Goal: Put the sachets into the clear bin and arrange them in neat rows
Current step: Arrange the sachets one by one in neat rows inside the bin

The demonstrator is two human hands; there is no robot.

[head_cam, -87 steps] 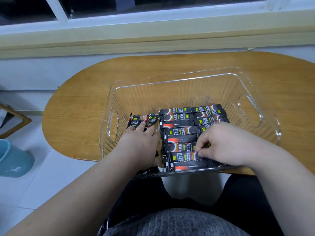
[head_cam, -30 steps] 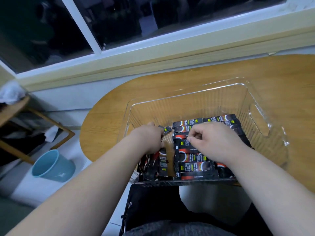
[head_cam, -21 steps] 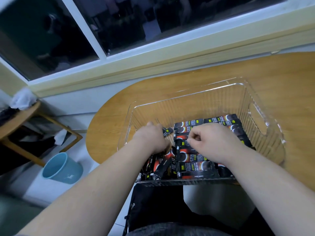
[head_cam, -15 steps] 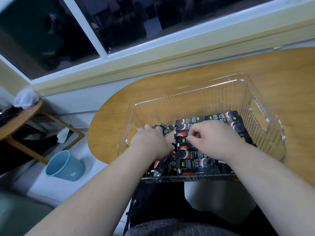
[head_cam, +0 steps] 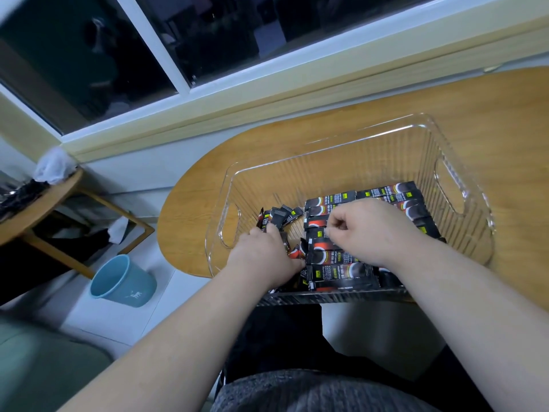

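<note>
— What stands behind the wooden table point(head_cam: 490, 108)?
— A dark window point(head_cam: 214, 37) in a white frame, above a pale yellow sill point(head_cam: 267, 96).
— And to the left?
— A small wooden side table point(head_cam: 44, 200), and a blue bucket point(head_cam: 123, 281) on the pale tiled floor point(head_cam: 98, 319).

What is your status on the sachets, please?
Left hand grips loose sachets, left side of clear bin. Right hand pinches a row sachet. Nothing in the way.

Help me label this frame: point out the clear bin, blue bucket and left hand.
clear bin point(head_cam: 341, 171), head view, far wall.
blue bucket point(head_cam: 127, 288), head view, side wall.
left hand point(head_cam: 264, 257), head view, back of hand.
</note>
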